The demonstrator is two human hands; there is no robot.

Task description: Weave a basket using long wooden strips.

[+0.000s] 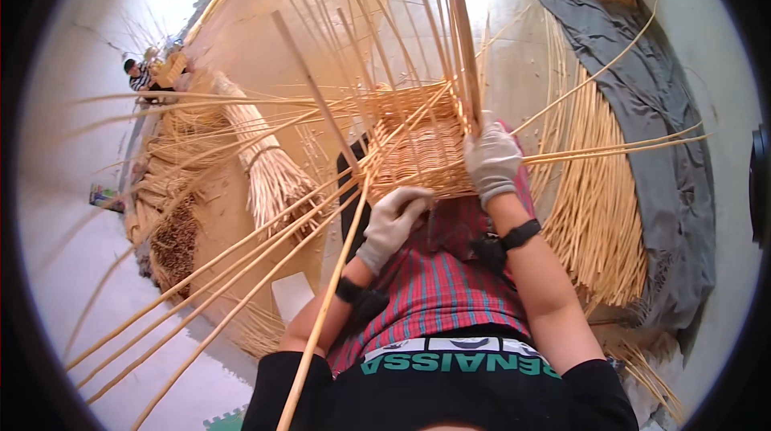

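A half-woven wicker basket (411, 140) rests over my lap on a red plaid cloth (438, 278), with long pale canes fanning out from it upward and sideways. Thicker wooden stakes (463, 45) rise at its sides. My left hand (395, 218), in a whitish glove, has its fingers curled on the basket's near rim, at the lower left. My right hand (491, 159), also gloved, grips the basket's right edge near the foot of a tall stake, where several canes stick out to the right. Whether either hand pinches a single cane is unclear.
Bundled pale canes (265, 174) and piled material (169, 230) lie to my left. A broad sheaf of canes (594, 214) lies on my right beside a grey tarp (666, 230). A person (140, 77) in striped clothing is at the back left near a white wall (80, 158).
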